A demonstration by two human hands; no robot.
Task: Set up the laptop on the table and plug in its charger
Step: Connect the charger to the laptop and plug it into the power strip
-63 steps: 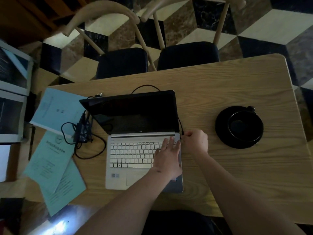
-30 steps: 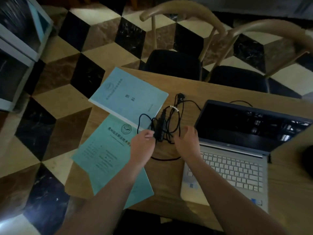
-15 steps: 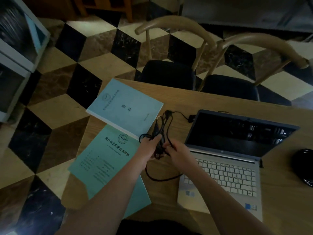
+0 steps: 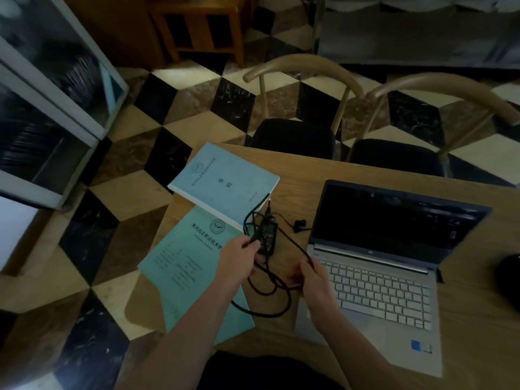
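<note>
Two pale blue booklets (image 4: 197,266) lie at the left end of the wooden worktop (image 4: 472,327), one overlapping the other. Just right of them the left hand (image 4: 239,256) holds the black charger brick (image 4: 267,237) in a curled grip, cable (image 4: 264,302) looping loosely below it. The right hand (image 4: 315,282) pinches a length of that cable — beside the laptop's front left corner. The laptop (image 4: 394,266) sits open, screen dark, on the worktop's right part. Beyond stand two chairs (image 4: 298,136) — dark seats, curved backs.
</note>
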